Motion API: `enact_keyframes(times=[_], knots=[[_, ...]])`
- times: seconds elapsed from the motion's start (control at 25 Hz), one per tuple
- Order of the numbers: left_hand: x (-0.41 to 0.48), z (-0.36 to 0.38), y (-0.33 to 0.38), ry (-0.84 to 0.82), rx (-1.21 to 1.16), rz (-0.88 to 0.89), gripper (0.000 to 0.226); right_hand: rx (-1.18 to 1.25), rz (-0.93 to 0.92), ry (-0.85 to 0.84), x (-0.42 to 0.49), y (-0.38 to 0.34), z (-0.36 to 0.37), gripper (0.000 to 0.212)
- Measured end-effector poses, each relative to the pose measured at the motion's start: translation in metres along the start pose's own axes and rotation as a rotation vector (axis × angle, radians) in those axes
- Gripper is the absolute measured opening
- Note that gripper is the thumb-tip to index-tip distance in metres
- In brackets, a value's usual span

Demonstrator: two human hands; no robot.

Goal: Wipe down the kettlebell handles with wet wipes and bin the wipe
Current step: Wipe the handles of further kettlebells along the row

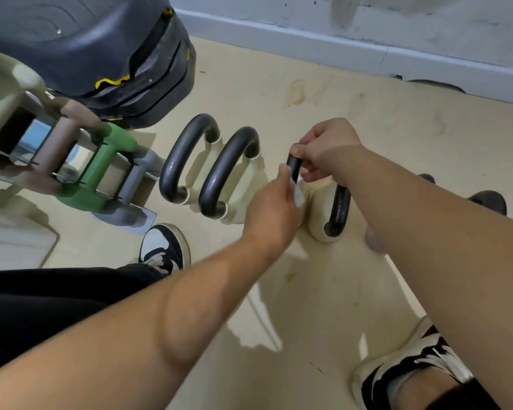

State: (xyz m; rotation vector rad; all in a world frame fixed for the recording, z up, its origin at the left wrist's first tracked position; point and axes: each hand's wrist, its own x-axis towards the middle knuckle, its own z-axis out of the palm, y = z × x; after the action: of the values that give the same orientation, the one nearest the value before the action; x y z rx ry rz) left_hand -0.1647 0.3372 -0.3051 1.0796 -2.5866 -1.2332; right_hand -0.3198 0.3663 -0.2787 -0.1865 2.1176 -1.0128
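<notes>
Rubbing one kettlebell handle while I hold it steady.

My right hand (pixel 326 149) curls tight round the top of the black curved metal handle (pixel 339 207), I think to stop the cream round kettlebell (pixel 319 216) on the floor tipping. At its 8 o'clock, my left hand (pixel 271 211) pinches the small white wet wipe (pixel 298 195) against the handle's left leg, both arms stretched forward.
</notes>
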Motion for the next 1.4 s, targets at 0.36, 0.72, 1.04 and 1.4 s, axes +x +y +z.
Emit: enact_keyframes(times=[0.36, 0.72, 1.04, 1.4], knots=[[0.053, 0.021, 0.013, -0.130, 0.259, -0.114, 0.083, -0.223, -0.002, -0.092, 0.014, -0.019, -0.010, 0.017], [0.013, 0.020, 0.019, -0.127, 0.644, -0.017, 0.090, -0.217, -0.194, 0.000, 0.014, -0.039, -0.028, 0.026], [0.094, 0.018, 0.039, -0.239, 0.849, 0.024, 0.073, -0.209, -0.313, 0.123, 0.015, -0.006, -0.033, 0.018], [0.046, 0.018, -0.002, -0.167, 0.831, 0.425, 0.042, -0.117, 0.019, 0.047, 0.026, 0.044, -0.066, 0.024]])
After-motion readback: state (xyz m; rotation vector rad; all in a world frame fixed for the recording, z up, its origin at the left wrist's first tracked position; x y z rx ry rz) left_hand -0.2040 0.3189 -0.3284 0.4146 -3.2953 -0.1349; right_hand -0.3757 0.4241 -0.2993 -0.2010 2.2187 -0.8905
